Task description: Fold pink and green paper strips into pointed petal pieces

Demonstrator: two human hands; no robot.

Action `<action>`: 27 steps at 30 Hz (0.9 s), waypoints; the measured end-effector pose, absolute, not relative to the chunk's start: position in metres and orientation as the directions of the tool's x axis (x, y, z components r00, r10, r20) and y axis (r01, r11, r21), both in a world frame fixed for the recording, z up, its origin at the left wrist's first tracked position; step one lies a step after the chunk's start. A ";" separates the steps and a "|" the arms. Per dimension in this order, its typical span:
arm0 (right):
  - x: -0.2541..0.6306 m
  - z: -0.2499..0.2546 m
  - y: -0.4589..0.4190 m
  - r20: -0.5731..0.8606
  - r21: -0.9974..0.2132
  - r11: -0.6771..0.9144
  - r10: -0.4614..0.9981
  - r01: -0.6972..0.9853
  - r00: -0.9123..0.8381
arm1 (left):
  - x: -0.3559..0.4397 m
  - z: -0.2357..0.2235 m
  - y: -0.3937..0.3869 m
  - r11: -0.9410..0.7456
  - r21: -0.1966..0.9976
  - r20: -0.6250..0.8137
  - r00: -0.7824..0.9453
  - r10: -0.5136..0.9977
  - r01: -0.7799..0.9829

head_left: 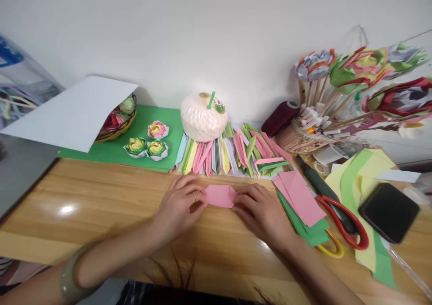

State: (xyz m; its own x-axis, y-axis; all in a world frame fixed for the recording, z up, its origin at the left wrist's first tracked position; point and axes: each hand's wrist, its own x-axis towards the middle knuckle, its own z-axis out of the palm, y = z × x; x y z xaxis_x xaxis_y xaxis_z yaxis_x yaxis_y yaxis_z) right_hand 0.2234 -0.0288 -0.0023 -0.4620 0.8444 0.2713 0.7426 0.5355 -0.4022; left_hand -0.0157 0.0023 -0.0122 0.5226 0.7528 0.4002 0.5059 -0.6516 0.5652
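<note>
A small pink piece of paper (220,196) with folded corners lies low over the wooden table, held at both ends. My left hand (182,203) pinches its left end between thumb and fingers. At the right end, my right hand (261,210) has its fingers closed on the folded corner. Just behind the paper lies a row of folded paper strips (209,156) in pink, green, yellow and white. To the right of my right hand, a stack of pink paper rectangles (300,194) rests on green paper (308,233).
Red-handled scissors (362,239), a black device (389,211) and cut paper strips lie at the right. Behind them, paper flowers (361,68) stand in a basket (292,136). A white textured ornament (203,118) sits at the back; small paper flowers (157,148) rest on a green sheet (97,157).
</note>
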 end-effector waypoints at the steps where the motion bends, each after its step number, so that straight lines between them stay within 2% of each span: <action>1: 0.223 -0.003 -0.028 0.278 -0.408 0.527 0.849 0.745 -0.448 | -0.015 -0.012 0.002 -0.648 0.564 0.394 0.523 0.756 0.512; 9: 0.213 0.000 -0.027 0.239 -0.439 0.429 0.903 0.790 -0.358 | -0.013 -0.011 0.002 -0.612 0.573 0.341 0.521 0.783 0.544; 27: 0.203 0.003 -0.025 0.284 -0.348 0.374 0.916 0.859 -0.284 | -0.002 -0.008 0.005 -0.565 0.538 0.301 0.483 0.822 0.626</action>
